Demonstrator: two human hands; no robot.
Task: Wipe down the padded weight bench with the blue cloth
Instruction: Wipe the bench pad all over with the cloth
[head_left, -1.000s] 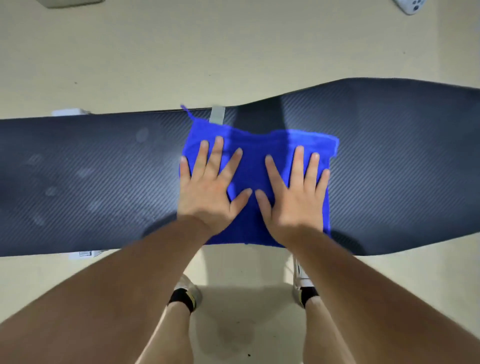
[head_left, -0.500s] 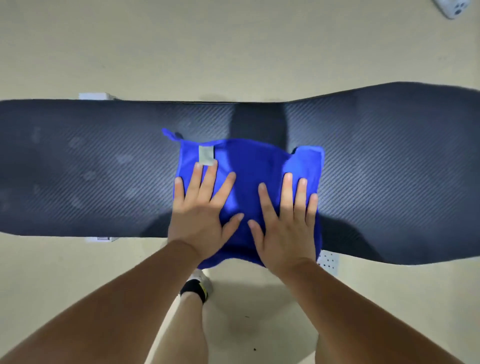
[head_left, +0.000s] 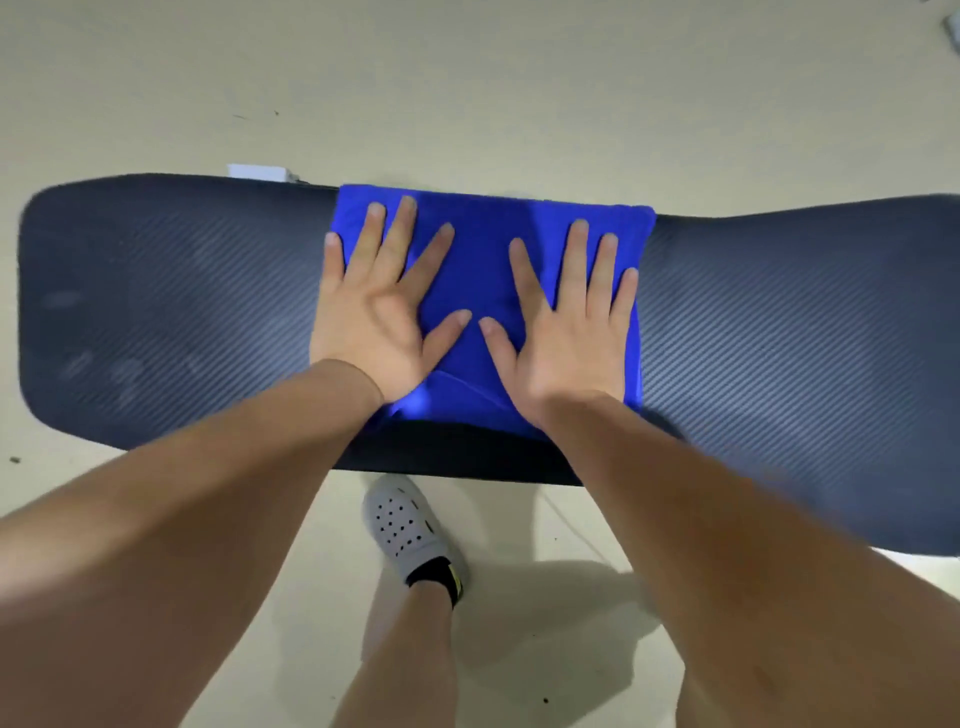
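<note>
The padded weight bench (head_left: 779, 322) is dark with a carbon-weave pattern and runs across the view from left to right. The blue cloth (head_left: 483, 260) lies spread on its middle, reaching the far edge, with its near part bunched between my wrists. My left hand (head_left: 374, 312) presses flat on the cloth's left side, fingers spread, little finger over the cloth's edge. My right hand (head_left: 566, 327) presses flat on the cloth's right side, fingers spread. Neither hand grips the cloth. Faint smudges show on the bench's left part (head_left: 104, 364).
Pale floor surrounds the bench. My foot in a grey perforated shoe (head_left: 405, 525) stands just in front of the bench's near edge. A white part (head_left: 257, 171) sticks out behind the far edge at left. A small white object (head_left: 953, 26) lies at the top right corner.
Both hands have slid the cloth from the near edge across to the far edge of the bench. The view has shifted, so the bench's left end shows.
</note>
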